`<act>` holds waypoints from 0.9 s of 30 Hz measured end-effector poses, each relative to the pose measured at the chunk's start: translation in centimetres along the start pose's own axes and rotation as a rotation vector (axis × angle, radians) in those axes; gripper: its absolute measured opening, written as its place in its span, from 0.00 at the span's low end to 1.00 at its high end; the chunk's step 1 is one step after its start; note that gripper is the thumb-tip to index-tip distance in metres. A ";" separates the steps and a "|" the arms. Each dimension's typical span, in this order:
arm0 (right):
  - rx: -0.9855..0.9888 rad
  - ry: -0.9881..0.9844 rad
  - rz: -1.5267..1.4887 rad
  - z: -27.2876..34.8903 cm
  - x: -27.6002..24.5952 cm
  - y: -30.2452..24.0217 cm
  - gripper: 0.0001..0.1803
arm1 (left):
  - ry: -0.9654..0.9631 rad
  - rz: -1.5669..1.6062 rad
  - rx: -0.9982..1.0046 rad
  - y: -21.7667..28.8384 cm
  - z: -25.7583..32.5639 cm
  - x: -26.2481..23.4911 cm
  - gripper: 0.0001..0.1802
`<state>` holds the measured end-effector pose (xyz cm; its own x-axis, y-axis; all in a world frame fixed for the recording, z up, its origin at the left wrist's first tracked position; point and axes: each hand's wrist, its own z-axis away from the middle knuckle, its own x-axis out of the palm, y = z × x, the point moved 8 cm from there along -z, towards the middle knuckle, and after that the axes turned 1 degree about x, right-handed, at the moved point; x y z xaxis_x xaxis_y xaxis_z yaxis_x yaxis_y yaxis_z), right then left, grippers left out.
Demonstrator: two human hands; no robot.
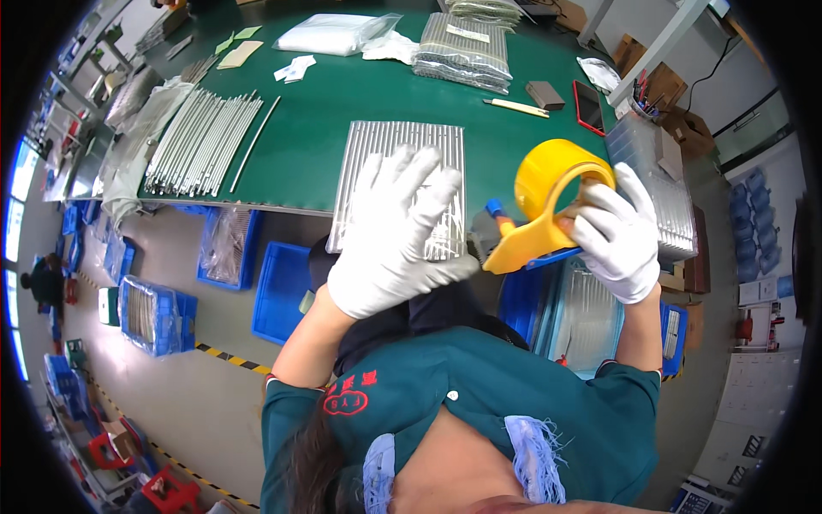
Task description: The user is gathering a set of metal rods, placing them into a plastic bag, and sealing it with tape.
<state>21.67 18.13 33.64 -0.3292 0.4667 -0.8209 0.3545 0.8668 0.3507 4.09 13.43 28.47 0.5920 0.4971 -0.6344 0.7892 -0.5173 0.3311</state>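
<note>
My right hand [618, 233], in a white glove, grips a yellow tape dispenser [548, 206] with a roll of yellow tape, raised over the table's near edge. My left hand [401, 230], also gloved, is spread flat with fingers apart on a tight row of thin silver rods [377, 154] lying side by side at the front of the green table [342, 94]. The dispenser's blade end points toward the right side of that row, a little apart from my left hand.
A loose pile of silver rods [201, 141] lies at the left of the table. Bagged rod bundles [462, 51], a white plastic bag [330, 34], a utility knife [516, 106] and a phone [587, 106] sit farther back. Blue bins [278, 291] stand on the floor below.
</note>
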 end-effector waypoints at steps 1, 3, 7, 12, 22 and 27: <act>-0.014 -0.007 -0.005 -0.3 0.1 -0.5 0.07 | 0.013 0.032 0.023 0.8 -0.2 -0.2 0.51; -0.020 -0.054 -0.026 -0.6 0.4 -1.1 0.07 | -0.027 0.014 0.038 1.2 -0.1 0.1 0.49; -0.018 -0.121 -0.278 -0.2 1.1 -1.5 0.12 | -0.222 0.046 0.075 2.2 0.7 0.6 0.31; 0.038 -0.269 -0.937 2.0 3.7 -2.2 0.25 | -0.407 1.023 -0.734 -1.1 5.8 5.1 0.17; 0.354 -0.891 -1.582 3.7 8.7 -4.8 0.35 | -0.004 0.939 -0.936 -2.7 8.1 3.5 0.12; 0.506 -0.932 -1.374 6.0 9.3 -0.6 0.33 | 0.245 0.825 -1.052 -6.8 10.4 -0.6 0.17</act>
<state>23.69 20.88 23.08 -0.0912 -0.9111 -0.4019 0.5484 0.2909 -0.7840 -3.38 9.41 19.33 0.8755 0.4707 0.1090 -0.1210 -0.0047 0.9926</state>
